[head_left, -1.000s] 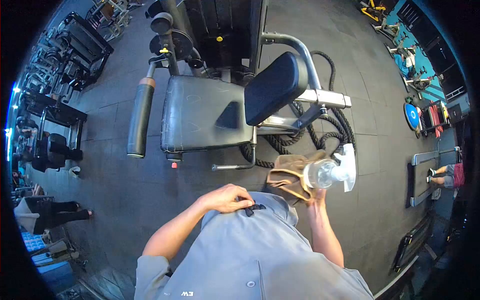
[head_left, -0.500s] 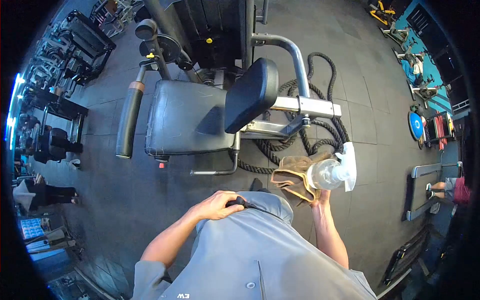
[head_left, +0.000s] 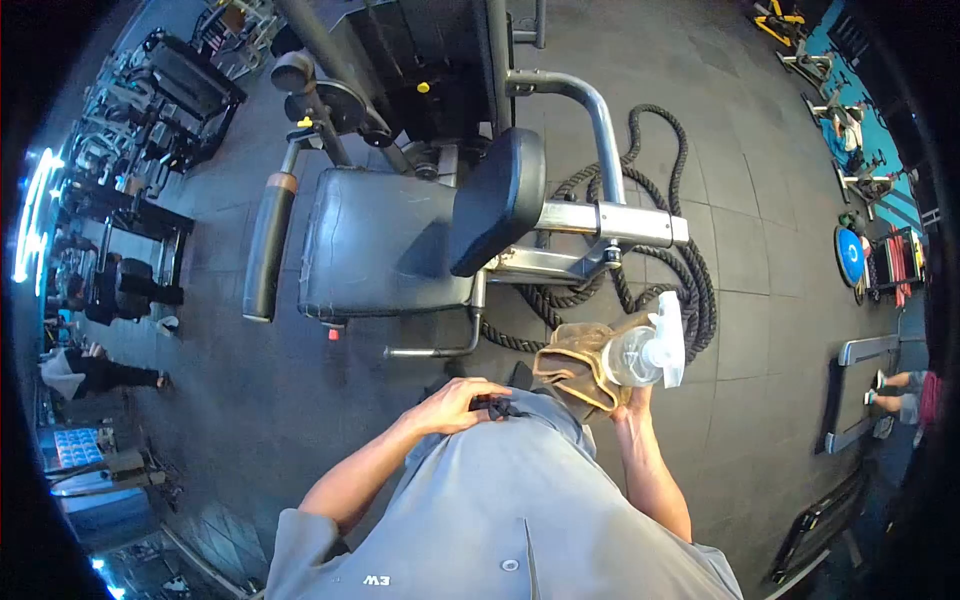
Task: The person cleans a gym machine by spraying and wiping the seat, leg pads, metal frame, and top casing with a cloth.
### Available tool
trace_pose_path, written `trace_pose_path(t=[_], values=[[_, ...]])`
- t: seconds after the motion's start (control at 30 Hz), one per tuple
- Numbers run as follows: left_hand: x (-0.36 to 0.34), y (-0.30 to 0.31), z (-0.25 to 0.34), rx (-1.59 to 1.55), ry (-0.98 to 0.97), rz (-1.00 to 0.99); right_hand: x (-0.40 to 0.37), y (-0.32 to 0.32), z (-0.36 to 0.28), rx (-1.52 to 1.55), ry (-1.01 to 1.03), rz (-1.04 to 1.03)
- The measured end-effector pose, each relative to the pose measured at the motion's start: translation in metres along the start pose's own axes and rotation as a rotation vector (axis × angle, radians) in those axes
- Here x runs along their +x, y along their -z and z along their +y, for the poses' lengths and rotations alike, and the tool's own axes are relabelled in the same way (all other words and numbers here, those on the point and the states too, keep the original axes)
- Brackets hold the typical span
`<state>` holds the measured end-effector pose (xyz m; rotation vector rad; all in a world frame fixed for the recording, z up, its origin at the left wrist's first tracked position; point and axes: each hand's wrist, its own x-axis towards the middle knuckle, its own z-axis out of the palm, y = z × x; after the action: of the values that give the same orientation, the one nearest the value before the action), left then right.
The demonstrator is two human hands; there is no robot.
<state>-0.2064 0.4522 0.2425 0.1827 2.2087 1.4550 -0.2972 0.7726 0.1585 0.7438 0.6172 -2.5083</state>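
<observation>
My right hand (head_left: 632,403) is closed around a clear spray bottle (head_left: 628,357) with a white trigger head, together with a brown cloth (head_left: 575,368) that has a yellowish edge. The bottle leans with its nozzle to the right, and most of my fingers are hidden behind it and the cloth. At my waist, my left hand (head_left: 452,407) is curled against a small black item (head_left: 505,408), too covered to make out. Ahead of me stands an exercise machine with a worn black padded seat (head_left: 380,240) and an upright black pad (head_left: 500,200).
Thick black battle rope (head_left: 700,290) lies coiled on the floor right of the machine. A padded roller arm (head_left: 268,250) and a metal foot bar (head_left: 430,352) stick out nearby. Other people are at the far left and far right, among gym equipment.
The view has shifted slightly, so the machine sits a little lower and to the right. My right hand has come slightly left with the bottle and cloth. The left hand stays at my waist.
</observation>
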Motion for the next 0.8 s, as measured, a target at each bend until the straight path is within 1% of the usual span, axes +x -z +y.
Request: trace_pose_path(t=[0.03,0.07,0.17,0.2,0.23,0.27,0.3,0.33,0.37,0.43,0.47,0.5,0.53,0.57,0.63,0.67,0.7,0.77,0.8], values=[[0.000,0.004,0.004,-0.037,0.001,0.003,0.001,0.002,0.001,0.017,0.004,0.015],[-0.004,0.013,0.007,-0.086,0.026,-0.034,0.000,0.007,0.003,0.035,0.011,0.036],[-0.020,0.031,-0.014,-0.418,0.153,-0.014,-0.016,0.013,0.013,0.056,0.011,0.123],[-0.022,0.035,-0.024,-0.454,0.076,0.124,-0.017,0.011,0.015,0.054,0.009,0.143],[-0.024,0.042,-0.032,-0.442,0.127,0.220,-0.019,0.008,0.017,0.029,0.064,0.149],[-0.024,0.045,-0.039,-0.355,0.133,0.299,-0.020,0.005,0.021,0.004,0.118,0.154],[-0.022,0.055,-0.032,-0.266,0.134,0.382,-0.020,-0.001,0.026,-0.021,0.174,0.154],[-0.017,0.063,-0.011,-0.130,0.019,0.367,-0.024,-0.013,0.032,0.022,0.161,0.178],[-0.010,0.066,0.016,0.002,-0.091,0.351,-0.029,-0.041,0.038,-0.034,0.142,0.159],[0.004,0.060,0.064,0.036,-0.247,0.356,-0.029,-0.071,0.058,-0.207,0.151,0.097],[0.014,0.050,0.069,-0.060,-0.334,0.390,-0.027,-0.079,0.072,-0.248,0.086,0.054],[0.022,0.043,0.071,-0.158,-0.421,0.423,-0.028,-0.107,0.084,-0.301,0.037,0.062],[0.035,0.046,0.065,0.168,-0.511,0.432,-0.017,-0.108,0.100,-0.330,0.022,0.044],[0.041,0.040,0.056,0.018,-0.573,0.612,-0.008,-0.107,0.115,-0.360,0.008,0.026],[0.040,0.057,0.063,-0.302,-0.357,0.691,-0.002,-0.130,0.145,-0.332,0.007,0.037],[0.040,0.070,0.059,-0.320,-0.343,0.689,-0.004,-0.141,0.155,-0.327,0.023,0.047],[0.038,0.083,0.046,-0.350,-0.356,0.626,0.001,-0.140,0.161,-0.392,0.084,0.018],[0.035,0.105,0.011,-0.478,-0.220,0.448,0.006,-0.124,0.169,-0.538,0.120,0.044],[0.030,0.112,0.020,-0.495,-0.242,0.478,0.005,-0.116,0.171,-0.668,0.136,0.078]])
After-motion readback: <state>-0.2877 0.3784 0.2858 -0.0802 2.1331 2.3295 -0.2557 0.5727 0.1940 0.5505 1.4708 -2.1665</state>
